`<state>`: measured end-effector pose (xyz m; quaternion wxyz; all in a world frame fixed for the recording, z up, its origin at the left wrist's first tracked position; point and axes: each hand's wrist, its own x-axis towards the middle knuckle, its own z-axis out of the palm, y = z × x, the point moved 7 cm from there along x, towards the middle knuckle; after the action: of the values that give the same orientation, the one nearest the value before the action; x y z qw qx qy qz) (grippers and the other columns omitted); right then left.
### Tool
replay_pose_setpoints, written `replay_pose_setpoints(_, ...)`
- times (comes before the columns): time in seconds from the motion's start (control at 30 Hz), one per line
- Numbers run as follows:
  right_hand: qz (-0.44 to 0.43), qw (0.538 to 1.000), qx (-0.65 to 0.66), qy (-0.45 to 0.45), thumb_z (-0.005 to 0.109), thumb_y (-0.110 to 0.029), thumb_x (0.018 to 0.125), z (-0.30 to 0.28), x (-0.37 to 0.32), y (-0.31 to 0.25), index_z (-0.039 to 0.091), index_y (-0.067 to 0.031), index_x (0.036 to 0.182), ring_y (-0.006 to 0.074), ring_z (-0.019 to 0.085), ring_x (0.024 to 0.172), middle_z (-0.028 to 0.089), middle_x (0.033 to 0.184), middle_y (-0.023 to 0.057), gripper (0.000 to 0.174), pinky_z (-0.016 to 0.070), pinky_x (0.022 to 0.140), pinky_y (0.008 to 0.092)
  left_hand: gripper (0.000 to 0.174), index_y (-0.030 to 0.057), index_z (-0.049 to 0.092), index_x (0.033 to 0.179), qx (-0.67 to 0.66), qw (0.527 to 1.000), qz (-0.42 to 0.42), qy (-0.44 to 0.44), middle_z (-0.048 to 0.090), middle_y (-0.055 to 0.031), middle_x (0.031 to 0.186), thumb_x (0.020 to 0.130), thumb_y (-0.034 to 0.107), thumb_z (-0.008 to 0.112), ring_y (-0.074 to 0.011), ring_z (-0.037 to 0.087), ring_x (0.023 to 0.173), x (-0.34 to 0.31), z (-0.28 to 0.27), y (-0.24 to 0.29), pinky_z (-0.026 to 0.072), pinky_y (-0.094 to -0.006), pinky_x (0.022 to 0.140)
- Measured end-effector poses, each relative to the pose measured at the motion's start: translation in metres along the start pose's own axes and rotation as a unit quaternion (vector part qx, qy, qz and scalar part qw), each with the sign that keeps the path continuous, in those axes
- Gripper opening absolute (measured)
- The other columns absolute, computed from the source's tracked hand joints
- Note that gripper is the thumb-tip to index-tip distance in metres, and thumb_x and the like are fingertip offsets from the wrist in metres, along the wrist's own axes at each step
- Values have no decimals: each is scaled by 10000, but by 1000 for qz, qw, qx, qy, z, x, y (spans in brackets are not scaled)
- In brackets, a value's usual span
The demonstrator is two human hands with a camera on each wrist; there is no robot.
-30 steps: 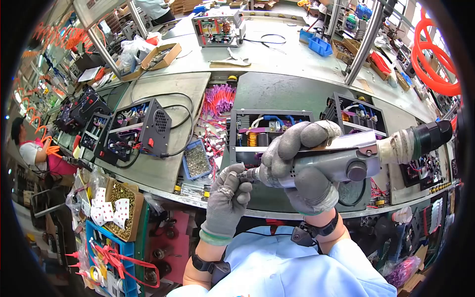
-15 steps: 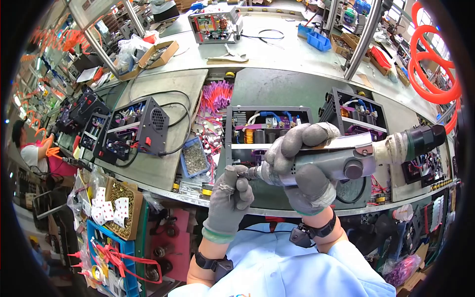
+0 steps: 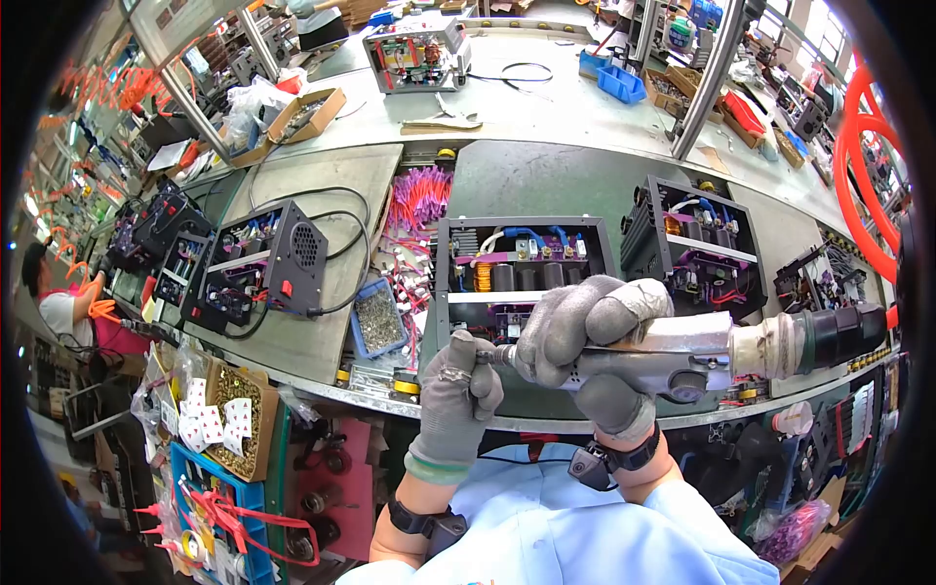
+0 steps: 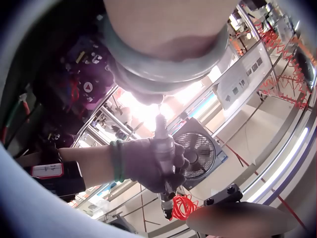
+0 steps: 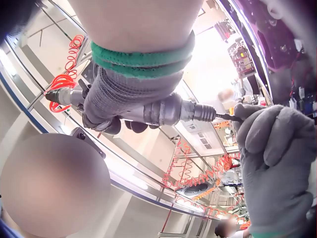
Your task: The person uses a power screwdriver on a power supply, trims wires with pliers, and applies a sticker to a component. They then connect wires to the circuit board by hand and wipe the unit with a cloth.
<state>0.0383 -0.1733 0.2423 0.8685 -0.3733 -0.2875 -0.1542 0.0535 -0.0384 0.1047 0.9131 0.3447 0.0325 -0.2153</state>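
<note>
Grey-metal pneumatic driver | rear end swung lower, tool nearer level | right hand: grip wrapped round body | left hand: grip pinching bit at nose | held before open electronics chassis | judged: bit handling, no fastening

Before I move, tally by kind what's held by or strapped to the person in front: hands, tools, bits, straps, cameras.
Gloved hands: 2 (left hand, right hand)
Power tool: 1
Bit: 1
Wrist straps: 2 (left strap, right strap)
Cameras: 2 (left camera, right camera)
Total: 8
</note>
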Motion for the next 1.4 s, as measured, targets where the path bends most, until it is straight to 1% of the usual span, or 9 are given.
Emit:
replay_pose_setpoints(0.17,93,993,52,46,792,-251,865,-34,8,36,581,-89,1182,259,662,733,655,927,162,415,553,610,403,380,26,659,1077,161,984,32,69,547,11,631,1069,381,522,-78,454,484,-5,-6,25,320,-212,445)
replay_pose_setpoints(0.23,138,982,110,60,747,-181,882,-44,22,57,588,-63,1195,228,665,797,666,998,152,370,553,674,368,424,-23,594,1218,359,895,249,88,559,6,689,1049,365,565,-70,467,520,-1,-13,73,359,-217,459)
replay_pose_setpoints(0.3,100,992,50,55,731,-57,868,-31,57,67,600,-24,1184,140,658,881,682,1051,97,343,554,746,306,500,-61,529,1259,506,828,198,137,694,-118,899,954,302,684,-190,665,719,17,-5,84,534,-284,636)
replay_pose_setpoints(0.33,59,996,-36,47,731,2,855,-22,77,71,611,-5,1162,95,653,905,692,1051,64,330,553,769,275,707,-96,511,1266,705,684,160,93,694,-234,1075,836,386,798,-339,699,986,38,0,84,550,-397,880)
replay_pose_setpoints(0.37,52,987,-143,44,731,-4,845,-23,90,84,639,1,1093,86,654,845,705,961,37,265,553,733,265,816,-109,503,1273,718,687,13,110,671,-311,1126,775,450,829,-434,653,1118,58,-22,76,496,-454,991)
replay_pose_setpoints(0.73,39,974,-217,44,753,-43,793,-24,96,108,651,-1,988,73,630,760,696,854,28,224,542,672,267,681,-93,535,1184,740,665,11,98,676,-330,1037,815,418,793,-460,679,1033,81,-40,69,534,-488,917)
replay_pose_setpoints(1.0,88,971,-220,-31,800,-5,793,-5,96,118,654,-6,1105,107,639,868,694,976,32,344,551,791,288,665,-83,541,1154,750,654,17,98,683,-314,1022,806,420,800,-450,685,1015,74,-30,75,536,-488,904)
replay_pose_setpoints(1.3,71,973,-220,-9,787,12,798,-14,96,121,636,-10,1096,136,670,865,701,962,53,335,572,777,297,681,-78,516,1206,705,705,72,25,669,-321,1073,789,374,810,-454,660,1071,84,-41,70,516,-478,942)
replay_pose_setpoints(1.4,81,961,-262,-19,792,-6,790,-15,96,122,641,-12,1084,115,656,835,694,929,37,330,563,767,285,713,-85,502,1226,752,657,7,61,668,-312,1071,791,390,805,-457,663,1058,82,-36,73,521,-483,927)
